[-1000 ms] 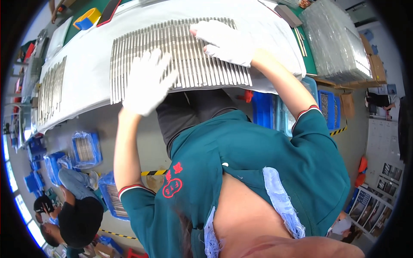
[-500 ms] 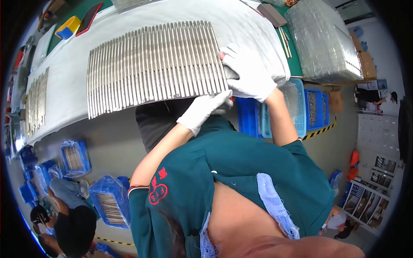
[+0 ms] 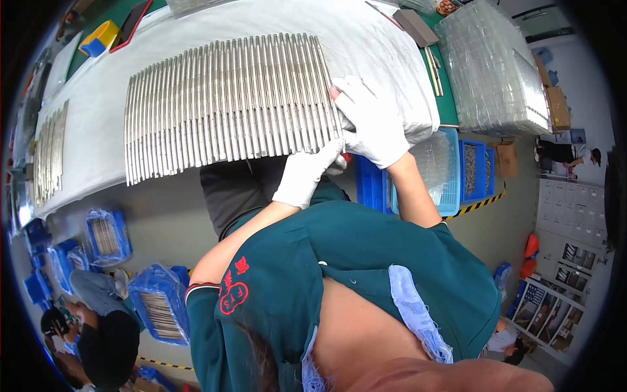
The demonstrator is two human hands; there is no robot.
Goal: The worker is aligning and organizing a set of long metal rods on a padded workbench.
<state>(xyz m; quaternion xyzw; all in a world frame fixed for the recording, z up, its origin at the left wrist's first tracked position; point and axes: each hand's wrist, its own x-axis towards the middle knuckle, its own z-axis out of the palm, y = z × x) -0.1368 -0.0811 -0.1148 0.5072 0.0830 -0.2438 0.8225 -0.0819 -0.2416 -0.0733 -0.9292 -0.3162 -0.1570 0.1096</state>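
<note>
In the head view, take the middle as the middle of a clock. A long row of thin silver rods [image 3: 228,101] lies at 11 o'clock, side by side and almost touching. The rods are on a white cloth [image 3: 385,55], and their near ends lie along its front edge.

The left hand [image 3: 308,173], in a white glove, is just above the middle, toward 12 o'clock. Its thumb is by the near end of the last rods on the right, and its other fingers curl under. I cannot tell if it is gripping a rod. The right hand [image 3: 373,123], also in a white glove, is at 1 o'clock. Its fingers are bent and touch the right side of the row. One pink fingertip pokes out. I cannot tell if this hand grips anything.

A smaller bunch of rods [image 3: 51,155] lies on the cloth at 9 o'clock. A yellow and blue ring [image 3: 99,38] sits at 10 o'clock. A brown-grey block [image 3: 416,27] is at 1 o'clock, and a big stack of clear plastic [image 3: 490,72] is at 2 o'clock. A light blue basket [image 3: 450,189] is near 3 o'clock. At 8 o'clock, a blue bin [image 3: 140,284] holds more rods, near a person in a black shirt [image 3: 110,349].
</note>
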